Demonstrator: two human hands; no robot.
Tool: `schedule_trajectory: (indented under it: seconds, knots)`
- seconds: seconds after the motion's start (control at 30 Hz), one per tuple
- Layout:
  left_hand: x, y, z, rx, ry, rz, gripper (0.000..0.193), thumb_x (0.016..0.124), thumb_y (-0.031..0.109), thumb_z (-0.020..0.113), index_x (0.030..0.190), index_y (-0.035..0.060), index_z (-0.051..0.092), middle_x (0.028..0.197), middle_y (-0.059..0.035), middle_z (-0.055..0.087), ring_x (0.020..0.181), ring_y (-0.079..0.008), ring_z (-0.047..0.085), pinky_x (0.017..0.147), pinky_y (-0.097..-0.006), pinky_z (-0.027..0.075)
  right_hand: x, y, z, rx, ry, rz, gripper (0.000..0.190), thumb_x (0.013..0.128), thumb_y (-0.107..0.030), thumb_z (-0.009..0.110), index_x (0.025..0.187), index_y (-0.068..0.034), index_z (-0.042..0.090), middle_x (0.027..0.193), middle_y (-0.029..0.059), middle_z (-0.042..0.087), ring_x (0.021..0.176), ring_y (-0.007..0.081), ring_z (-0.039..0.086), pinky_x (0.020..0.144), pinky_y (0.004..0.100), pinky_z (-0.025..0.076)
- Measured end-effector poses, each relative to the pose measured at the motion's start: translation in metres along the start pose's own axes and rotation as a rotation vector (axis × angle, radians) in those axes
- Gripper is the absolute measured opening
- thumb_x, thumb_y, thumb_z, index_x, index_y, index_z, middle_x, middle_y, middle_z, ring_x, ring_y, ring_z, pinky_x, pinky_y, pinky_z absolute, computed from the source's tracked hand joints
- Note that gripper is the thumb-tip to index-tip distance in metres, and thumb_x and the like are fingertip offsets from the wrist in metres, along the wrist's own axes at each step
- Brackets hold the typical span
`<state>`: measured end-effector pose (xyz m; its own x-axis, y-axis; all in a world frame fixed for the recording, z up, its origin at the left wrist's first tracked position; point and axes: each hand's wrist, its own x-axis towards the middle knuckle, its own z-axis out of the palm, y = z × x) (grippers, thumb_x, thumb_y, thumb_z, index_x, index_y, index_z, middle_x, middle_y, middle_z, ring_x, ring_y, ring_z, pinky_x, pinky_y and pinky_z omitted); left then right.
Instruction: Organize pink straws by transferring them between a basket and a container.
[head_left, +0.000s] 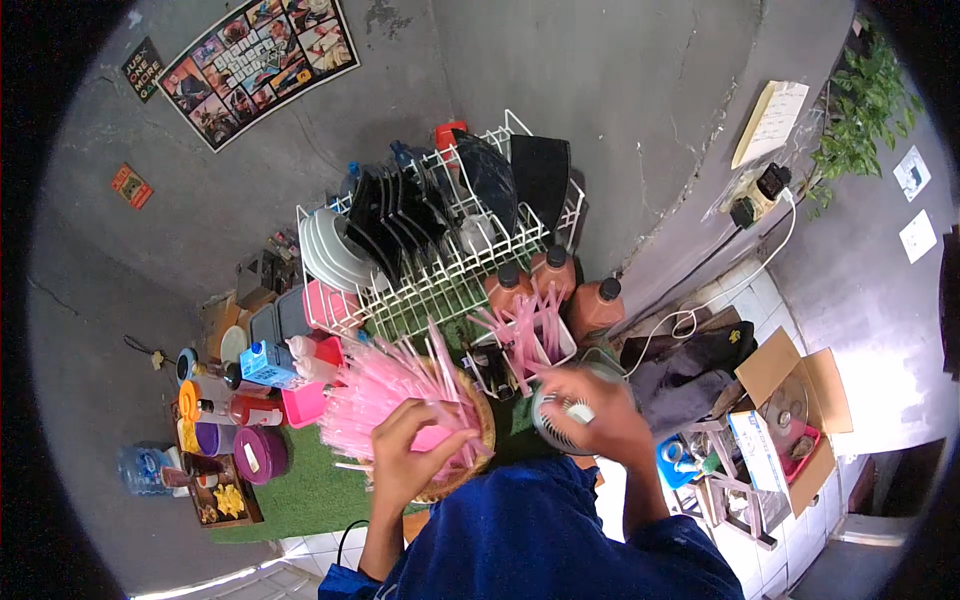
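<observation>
My left hand (409, 446) is over a round wicker basket (486, 409) heaped with pink straws (382, 390) in clear wrapping. Its thumb and fingers pinch a pink straw at the basket's near right side. My right hand (596, 412) is blurred by motion, above a small round fan (551, 427) with a pale grille; whether its fingers hold anything is unclear. Just beyond it, a white container (568, 341) holds more pink straws (531, 322), standing upright and leaning outward. Beside that container are small dark packets (491, 371).
A white wire dish rack (420, 300) with white plates (330, 247) and black dishes stands behind. Several brown-filled bottles (598, 307) with black caps are at the right. Left are a milk carton (266, 365), a purple tub (259, 454) and a wooden tray (225, 502). An open cardboard box (814, 420) is far right.
</observation>
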<state>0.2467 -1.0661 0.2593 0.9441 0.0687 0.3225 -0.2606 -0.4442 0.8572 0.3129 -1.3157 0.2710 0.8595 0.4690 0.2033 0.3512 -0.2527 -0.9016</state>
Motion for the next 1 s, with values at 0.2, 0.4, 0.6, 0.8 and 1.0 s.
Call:
schedule_trajectory:
  seconds: [0.2,0.4,0.6,0.8,1.0]
  knots:
    - [0.012,0.017,0.030,-0.096,-0.078,0.066,0.028,0.072,0.005,0.082,0.097,0.0031,0.069,0.085,-0.0082,0.069,0.079,-0.0183,0.068,0.071,-0.0289,0.053,-0.002,-0.002,0.035,0.032,-0.105,-0.154,0.022,0.087,-0.010,0.067,0.103,0.001,0.058,0.094,0.0159,0.058,0.076,0.0267,0.062,0.068,0.0347,0.050]
    - [0.011,0.013,0.029,-0.490,-0.105,-0.126,0.048,0.073,0.007,0.082,0.116,0.0040,0.061,0.112,-0.0106,0.063,0.102,-0.0194,0.063,0.088,-0.0319,0.052,-0.008,-0.006,0.010,-0.027,0.012,-0.007,0.015,0.088,-0.010,0.064,0.099,0.000,0.059,0.090,0.0145,0.060,0.077,0.0258,0.063,0.068,0.0335,0.050]
    - [-0.015,-0.031,-0.015,0.067,-0.336,-0.280,0.045,0.080,0.005,0.073,0.122,0.0057,0.058,0.120,-0.0136,0.058,0.111,-0.0258,0.059,0.091,-0.0373,0.051,0.005,0.034,-0.024,-0.155,0.608,-0.015,0.013,0.086,-0.002,0.065,0.098,-0.001,0.062,0.085,0.0115,0.063,0.073,0.0174,0.065,0.066,0.0274,0.050]
    - [-0.050,-0.064,-0.049,0.147,-0.432,-0.356,0.041,0.080,-0.015,0.046,0.115,0.0027,0.058,0.118,-0.0114,0.058,0.110,-0.0212,0.059,0.085,-0.0334,0.054,0.016,0.125,0.007,-0.143,0.522,0.063,0.013,0.088,-0.006,0.063,0.098,0.002,0.060,0.088,0.0146,0.065,0.076,0.0217,0.066,0.067,0.0328,0.051]
    - [-0.085,-0.057,-0.070,-0.415,-0.058,-0.527,0.033,0.079,-0.017,0.043,0.104,-0.0005,0.056,0.109,-0.0102,0.060,0.102,-0.0206,0.062,0.082,-0.0304,0.054,0.000,0.107,0.001,-0.293,0.585,0.233,0.017,0.088,-0.008,0.064,0.104,0.000,0.064,0.088,0.0125,0.069,0.073,0.0155,0.066,0.064,0.0296,0.051]
